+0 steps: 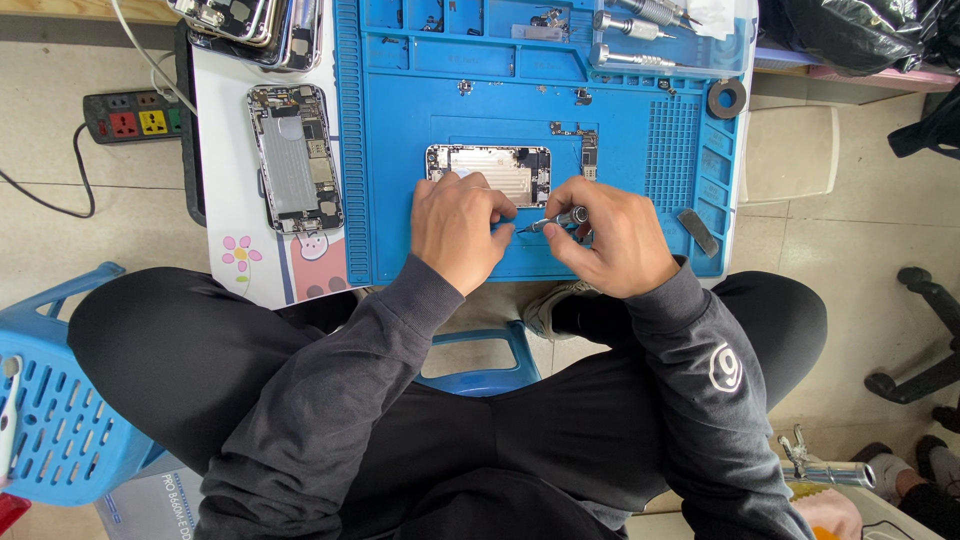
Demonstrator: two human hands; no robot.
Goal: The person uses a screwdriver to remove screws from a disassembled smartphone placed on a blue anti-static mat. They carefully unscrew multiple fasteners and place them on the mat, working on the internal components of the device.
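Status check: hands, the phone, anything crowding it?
Left hand on opened phone, pinching at its near edge. Right hand holds screwdriver, tip toward left fingers. Loose circuit board just right of phone.

A small white table top is being covered largely by a blue silicone repair mat. An opened phone chassis is being carried beside the mat, while a stack of phone housings is being borne at the far corner.

sleeves: dark grey, long | right sleeve: white round emblem | trousers: black
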